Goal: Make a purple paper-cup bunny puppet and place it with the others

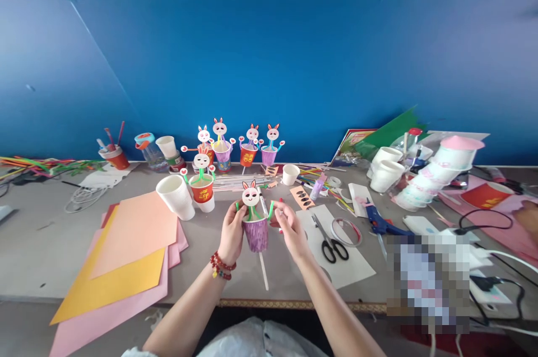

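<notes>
My left hand (pixel 232 229) is closed around the rim side of a purple-coloured paper cup (pixel 255 235). A white paper stick (pixel 263 272) hangs below that cup, and a rabbit face (pixel 251 195) on green stems rises from its mouth. At the cup's right side, my right hand (pixel 289 227) has its fingers closed on a green pipe cleaner (pixel 270 210) that sticks out like an arm. Just behind stands a red cup puppet (pixel 203 193) with a rabbit face, green arms and round paws, beside a stack of white paper cups (pixel 175 198).
Coloured paper sheets (pixel 121 256) lie at left. Scissors (pixel 332 245), a tape roll (pixel 346 231) and a blue glue gun (pixel 384 221) are on the right. Several rabbit cup puppets (pixel 249 154) stand near the blue partition (pixel 269 65). A tower of decorated cups (pixel 432 175) leans at far right.
</notes>
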Tool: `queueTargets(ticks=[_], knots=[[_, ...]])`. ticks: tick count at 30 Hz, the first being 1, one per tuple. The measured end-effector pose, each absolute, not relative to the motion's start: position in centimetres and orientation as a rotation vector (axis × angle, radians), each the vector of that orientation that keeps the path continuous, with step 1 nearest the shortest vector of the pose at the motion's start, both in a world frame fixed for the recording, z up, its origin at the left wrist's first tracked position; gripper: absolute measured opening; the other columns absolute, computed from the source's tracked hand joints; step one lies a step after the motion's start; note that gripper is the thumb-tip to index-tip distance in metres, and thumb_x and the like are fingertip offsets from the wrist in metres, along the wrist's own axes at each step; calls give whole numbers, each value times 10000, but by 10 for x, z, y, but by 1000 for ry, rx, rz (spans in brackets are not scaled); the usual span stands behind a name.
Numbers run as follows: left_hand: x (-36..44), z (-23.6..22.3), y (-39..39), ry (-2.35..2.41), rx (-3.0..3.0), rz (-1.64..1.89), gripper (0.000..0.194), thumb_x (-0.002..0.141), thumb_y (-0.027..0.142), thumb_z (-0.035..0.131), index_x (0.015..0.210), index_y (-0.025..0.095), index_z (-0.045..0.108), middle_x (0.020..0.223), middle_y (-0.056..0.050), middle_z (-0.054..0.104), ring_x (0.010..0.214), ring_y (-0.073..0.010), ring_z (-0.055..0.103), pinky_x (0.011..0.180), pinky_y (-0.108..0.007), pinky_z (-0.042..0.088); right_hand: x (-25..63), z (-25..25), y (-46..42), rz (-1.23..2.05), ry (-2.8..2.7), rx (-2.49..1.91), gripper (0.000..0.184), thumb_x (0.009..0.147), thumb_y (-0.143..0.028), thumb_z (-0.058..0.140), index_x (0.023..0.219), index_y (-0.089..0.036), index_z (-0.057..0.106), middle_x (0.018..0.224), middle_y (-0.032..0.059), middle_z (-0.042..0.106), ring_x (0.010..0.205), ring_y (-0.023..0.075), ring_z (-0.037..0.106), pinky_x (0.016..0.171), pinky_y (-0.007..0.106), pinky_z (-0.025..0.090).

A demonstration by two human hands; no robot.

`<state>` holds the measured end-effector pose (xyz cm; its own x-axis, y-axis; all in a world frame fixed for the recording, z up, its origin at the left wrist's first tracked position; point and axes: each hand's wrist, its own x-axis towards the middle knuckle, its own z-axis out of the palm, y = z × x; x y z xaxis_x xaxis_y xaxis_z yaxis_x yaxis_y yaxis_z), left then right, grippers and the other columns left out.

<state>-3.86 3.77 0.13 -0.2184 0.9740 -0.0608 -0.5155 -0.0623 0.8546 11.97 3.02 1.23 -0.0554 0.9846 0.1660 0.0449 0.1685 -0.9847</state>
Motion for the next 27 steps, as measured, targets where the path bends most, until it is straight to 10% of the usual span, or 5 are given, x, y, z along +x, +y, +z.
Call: queueTargets(ticks=[13, 20, 27], knots=[[-66, -25, 23, 1172, 865, 1264, 801, 732, 403, 796, 1398, 218, 391, 1133, -85, 674, 981, -207, 695, 839, -320, 552, 91, -42, 4, 1028, -1648, -1113, 716, 809, -383, 755, 1421, -231, 416, 1207, 116, 683, 950, 250, 708, 774, 374, 602], [-114, -41, 33, 1745, 1650, 1135, 1044, 789, 555, 679, 1547, 129, 99, 1186, -170, 635, 960, -298, 699, 828, -470, 566, 165, -27, 0, 368, -1871, -1410, 281, 935, -321, 586, 1186, -202, 633, 1114, 105, 724, 1010, 273, 675, 876, 411, 552], [-130, -47, 23, 2028, 2170, 989, 758, 944, 553, 463, 1533, 128, 247, 1443, -245, 486, 1325, -389, 493, 1043, -561, 445, 229, -50, -19, -107, -2096, -1684, 242, 931, -178, 516, 1086, -170, 702, 1195, 117, 718, 1065, 324, 625, 915, 469, 504]])
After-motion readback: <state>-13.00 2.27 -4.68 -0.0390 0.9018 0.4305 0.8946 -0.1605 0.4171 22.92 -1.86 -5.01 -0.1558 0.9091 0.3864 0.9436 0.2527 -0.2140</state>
